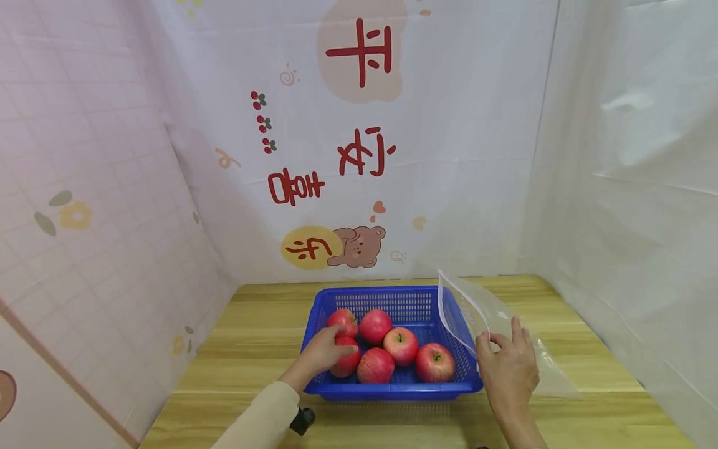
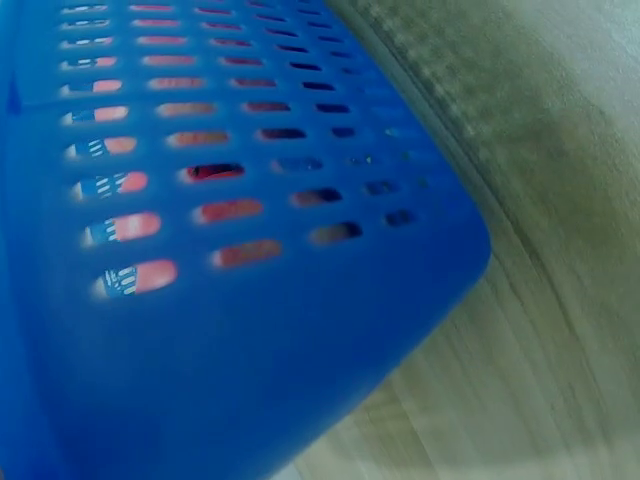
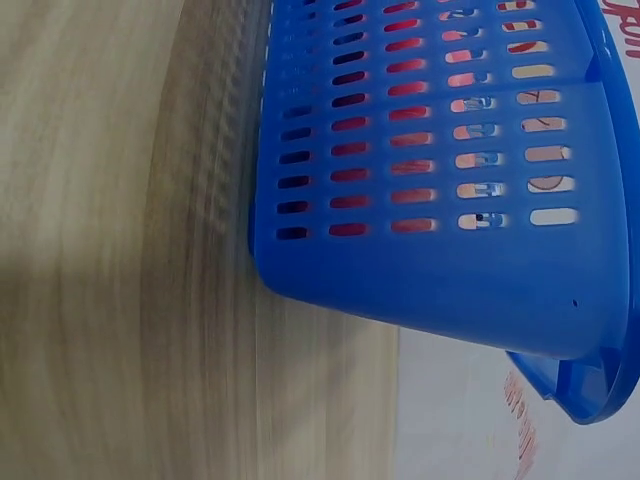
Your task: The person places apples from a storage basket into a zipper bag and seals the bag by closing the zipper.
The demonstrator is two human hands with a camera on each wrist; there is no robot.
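Clearly a reach into the blue basket (image 1: 392,390) on the bench (image 1: 252,324): left hand (image 1: 322,352) with grip curled over a red apple (image 1: 344,362) at the basket's left side; right hand (image 1: 507,368) pinching the clear bag (image 1: 482,312) beside the right rim. Risk: bag mouth sagging shut, or neighbouring apples (image 1: 401,346) nudged and rolling. Red backdrop lettering (image 1: 359,53) upside down, unreadable.

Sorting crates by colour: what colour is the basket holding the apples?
Blue; the basket shows best in the head view.
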